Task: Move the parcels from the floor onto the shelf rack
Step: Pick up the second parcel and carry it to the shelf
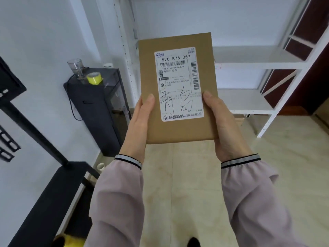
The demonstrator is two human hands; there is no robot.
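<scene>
A flat brown cardboard parcel (pixel 151 72) with a white shipping label is held up in front of me, label facing the camera. My left hand (pixel 140 122) grips its lower left edge, thumb on the front. On the lower right edge sits my right hand (pixel 224 122), thumb resting on the label's corner. Behind the parcel stands the white metal shelf rack (pixel 256 64), with two bare shelves showing to the right. The parcel hides the rack's left part.
A black cabinet (pixel 99 111) stands left of the rack against the wall, with a yellow tape roll (pixel 94 78) and a clear jar (pixel 75 67) on top. A black table (pixel 46 202) fills the lower left. Beige floor tiles (pixel 178 193) lie below.
</scene>
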